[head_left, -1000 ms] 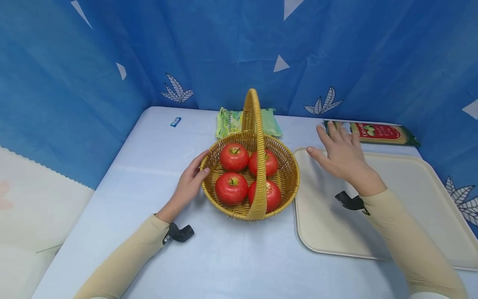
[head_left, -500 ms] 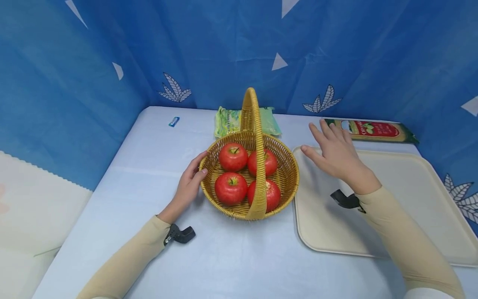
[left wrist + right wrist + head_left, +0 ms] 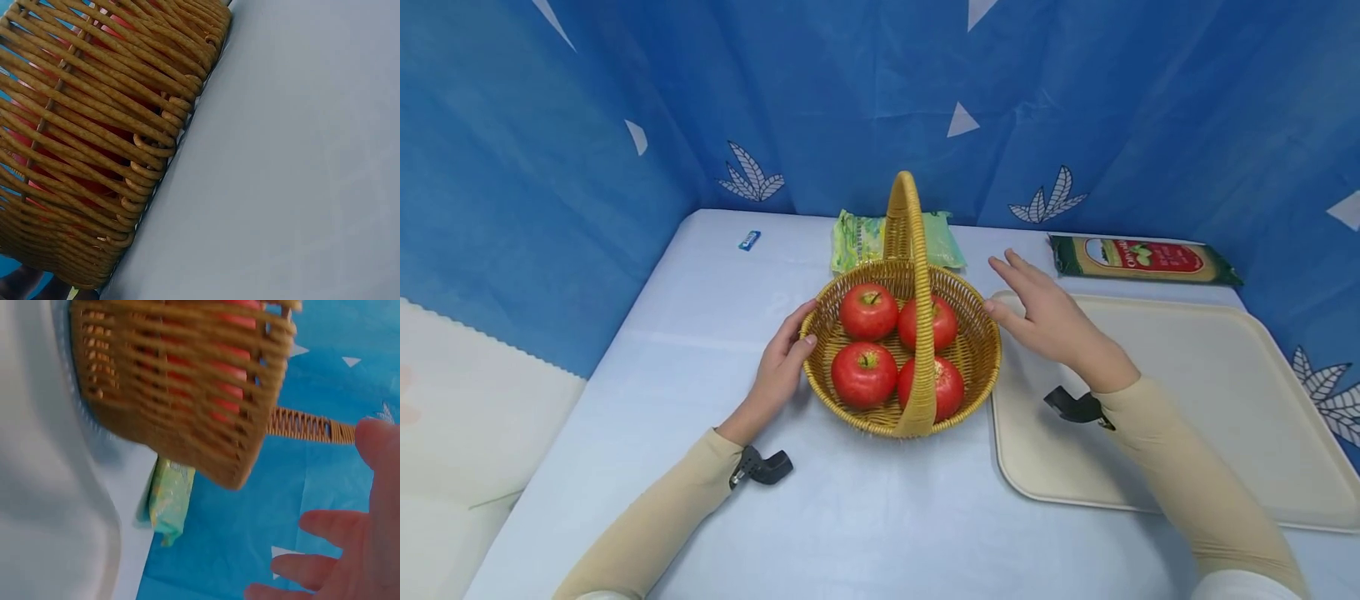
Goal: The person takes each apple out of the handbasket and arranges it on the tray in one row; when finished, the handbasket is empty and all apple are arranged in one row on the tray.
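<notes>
"Head view, lot one: basket (image 3: 972,354), wicker, upright on the table (image 3: 887,517), just left of the tray (image 3: 1240,400). Contents?"

"Four apples (image 3: 863,375), red, beneath the arched handle (image 3: 916,225). We also enter: green packet (image 3: 859,240), behind the basket; long packet (image 3: 1138,255), beyond the tray; blue piece (image 3: 749,240), far left."

"Hands?"

"Left hand (image 3: 778,367): gripping the basket, thumb over the rim (image 3: 997,354), fingers outside. Right hand (image 3: 1045,321): fingers straight, holding nothing, just beside the opposite side. Right wrist view shows a gap; we see no contact there."

"Left wrist view?"

"Basket close up, resting on the table. Grip not shown; we rely on the head view."

"Step in hand?"

"We judge: taking hold of the basket from both sides. Left side done, right side not yet."

"Next move?"

"By our reading, right hand in to the rim, opposite the left. We would keep the basket level; the apples look loose and could roll."

"Lift or slide after?"

"We cannot tell."
</notes>
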Demonstrator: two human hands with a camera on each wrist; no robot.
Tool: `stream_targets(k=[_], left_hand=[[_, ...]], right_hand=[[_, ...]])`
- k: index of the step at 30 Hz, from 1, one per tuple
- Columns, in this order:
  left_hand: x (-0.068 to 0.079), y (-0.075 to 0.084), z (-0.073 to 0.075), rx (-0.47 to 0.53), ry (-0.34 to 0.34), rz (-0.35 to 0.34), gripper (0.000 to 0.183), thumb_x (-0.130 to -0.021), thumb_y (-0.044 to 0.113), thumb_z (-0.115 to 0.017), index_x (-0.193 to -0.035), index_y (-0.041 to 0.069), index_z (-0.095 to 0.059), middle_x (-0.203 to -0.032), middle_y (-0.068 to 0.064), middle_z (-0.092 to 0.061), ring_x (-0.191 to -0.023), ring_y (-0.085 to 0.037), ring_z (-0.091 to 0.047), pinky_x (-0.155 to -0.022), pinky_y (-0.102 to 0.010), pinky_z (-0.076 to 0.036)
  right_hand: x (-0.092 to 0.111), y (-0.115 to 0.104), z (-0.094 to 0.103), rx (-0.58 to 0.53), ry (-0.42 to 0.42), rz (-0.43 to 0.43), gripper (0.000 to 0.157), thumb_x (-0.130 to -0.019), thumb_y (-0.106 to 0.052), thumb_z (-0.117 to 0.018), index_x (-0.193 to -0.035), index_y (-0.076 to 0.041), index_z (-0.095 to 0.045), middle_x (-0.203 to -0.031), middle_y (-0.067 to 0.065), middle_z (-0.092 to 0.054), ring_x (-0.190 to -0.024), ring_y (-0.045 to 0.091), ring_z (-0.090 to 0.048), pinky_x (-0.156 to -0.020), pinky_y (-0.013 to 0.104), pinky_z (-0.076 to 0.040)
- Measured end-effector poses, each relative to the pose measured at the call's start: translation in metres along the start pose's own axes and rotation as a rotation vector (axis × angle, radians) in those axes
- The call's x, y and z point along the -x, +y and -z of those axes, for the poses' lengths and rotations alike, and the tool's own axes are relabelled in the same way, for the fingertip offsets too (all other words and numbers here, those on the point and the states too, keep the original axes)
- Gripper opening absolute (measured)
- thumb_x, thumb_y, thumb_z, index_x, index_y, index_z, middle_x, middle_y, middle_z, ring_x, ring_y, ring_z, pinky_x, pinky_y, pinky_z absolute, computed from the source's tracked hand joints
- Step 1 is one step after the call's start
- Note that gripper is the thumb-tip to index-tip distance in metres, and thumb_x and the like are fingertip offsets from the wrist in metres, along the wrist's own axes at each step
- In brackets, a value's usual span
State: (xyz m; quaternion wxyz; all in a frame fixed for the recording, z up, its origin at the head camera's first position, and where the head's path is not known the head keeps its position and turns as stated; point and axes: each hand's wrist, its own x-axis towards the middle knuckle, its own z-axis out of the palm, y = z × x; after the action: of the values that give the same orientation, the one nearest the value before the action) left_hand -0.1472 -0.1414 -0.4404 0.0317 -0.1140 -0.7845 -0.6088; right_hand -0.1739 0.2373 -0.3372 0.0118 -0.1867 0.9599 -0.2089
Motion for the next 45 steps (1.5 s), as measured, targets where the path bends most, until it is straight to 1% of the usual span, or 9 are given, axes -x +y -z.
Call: stream_targets(k=[12,17,20,24,26,32,36,39,45], left_hand=[[-0.001,0.001,0.001,0.008,-0.005,-0.007,0.052,-0.106,0.013,-0.045,-0.158,0.014,-0.039,-0.165,-0.007,-0.037,-0.153,-0.029,-0.035,-0.123,-0.052,-0.033],[-0.001,-0.001,0.001,0.003,-0.007,-0.009,0.052,-0.106,0.013,-0.044,-0.158,0.014,-0.038,-0.165,-0.008,-0.037,-0.152,-0.030,-0.036,-0.122,-0.052,-0.034],[-0.001,-0.001,0.001,0.001,-0.007,-0.008,0.053,-0.106,0.013,-0.045,-0.158,0.014,-0.038,-0.165,-0.007,-0.037,-0.151,-0.030,-0.038,-0.122,-0.052,-0.034],[-0.001,0.000,0.000,0.001,-0.005,-0.007,0.053,-0.106,0.013,-0.045,-0.158,0.015,-0.038,-0.165,-0.007,-0.037,-0.151,-0.030,-0.038,-0.122,-0.051,-0.034],[-0.001,0.000,0.000,0.002,-0.003,-0.006,0.053,-0.106,0.013,-0.045,-0.158,0.015,-0.038,-0.165,-0.007,-0.037,-0.151,-0.030,-0.038,-0.123,-0.051,-0.034],[-0.002,0.000,0.000,0.004,-0.002,-0.005,0.053,-0.106,0.013,-0.044,-0.158,0.014,-0.038,-0.165,-0.008,-0.037,-0.152,-0.031,-0.037,-0.123,-0.052,-0.032],[-0.003,-0.002,-0.001,0.004,-0.004,-0.006,0.052,-0.106,0.012,-0.044,-0.158,0.012,-0.038,-0.165,-0.010,-0.037,-0.152,-0.032,-0.036,-0.123,-0.053,-0.032],[-0.002,-0.002,-0.001,0.004,-0.003,-0.007,0.053,-0.106,0.013,-0.044,-0.158,0.013,-0.038,-0.165,-0.009,-0.037,-0.152,-0.031,-0.037,-0.123,-0.053,-0.033],[-0.001,-0.002,0.000,-0.005,-0.004,-0.016,0.052,-0.106,0.014,-0.044,-0.158,0.013,-0.038,-0.165,-0.008,-0.037,-0.152,-0.031,-0.037,-0.123,-0.053,-0.033]], right_hand=[[-0.005,-0.023,-0.018,-0.148,0.026,0.178,0.067,-0.097,-0.033,-0.068,-0.155,-0.009,-0.044,-0.164,0.020,-0.035,-0.151,0.043,-0.035,-0.117,0.067,-0.034],[-0.003,-0.034,-0.024,-0.178,0.023,0.240,0.068,-0.092,-0.027,-0.075,-0.151,-0.008,-0.049,-0.155,0.020,-0.048,-0.143,0.041,-0.046,-0.110,0.063,-0.045],[0.000,-0.040,-0.027,-0.194,0.017,0.283,0.067,-0.088,-0.026,-0.080,-0.147,-0.006,-0.054,-0.143,0.018,-0.059,-0.129,0.036,-0.058,-0.103,0.057,-0.053],[0.003,-0.045,-0.032,-0.221,-0.057,0.345,0.057,-0.084,-0.025,-0.082,-0.134,-0.006,-0.063,-0.119,0.010,-0.069,-0.106,0.025,-0.067,-0.089,0.046,-0.060],[0.004,-0.048,-0.035,-0.232,-0.112,0.362,0.053,-0.083,-0.024,-0.082,-0.130,-0.007,-0.066,-0.114,0.006,-0.070,-0.102,0.022,-0.068,-0.087,0.043,-0.061],[0.003,-0.052,-0.043,-0.202,-0.233,0.377,0.057,-0.082,-0.030,-0.081,-0.133,-0.011,-0.066,-0.122,0.001,-0.070,-0.109,0.016,-0.063,-0.095,0.039,-0.058],[0.000,-0.050,-0.046,-0.198,-0.267,0.380,0.054,-0.083,-0.034,-0.080,-0.132,-0.014,-0.068,-0.121,-0.002,-0.071,-0.109,0.012,-0.062,-0.096,0.036,-0.057],[-0.002,-0.049,-0.046,-0.213,-0.277,0.385,0.052,-0.084,-0.032,-0.079,-0.132,-0.013,-0.068,-0.122,-0.002,-0.071,-0.108,0.012,-0.063,-0.096,0.036,-0.057],[-0.004,-0.049,-0.044,-0.233,-0.300,0.380,0.029,-0.093,-0.024,-0.071,-0.120,-0.014,-0.072,-0.112,-0.002,-0.073,-0.099,0.013,-0.063,-0.092,0.036,-0.058]])
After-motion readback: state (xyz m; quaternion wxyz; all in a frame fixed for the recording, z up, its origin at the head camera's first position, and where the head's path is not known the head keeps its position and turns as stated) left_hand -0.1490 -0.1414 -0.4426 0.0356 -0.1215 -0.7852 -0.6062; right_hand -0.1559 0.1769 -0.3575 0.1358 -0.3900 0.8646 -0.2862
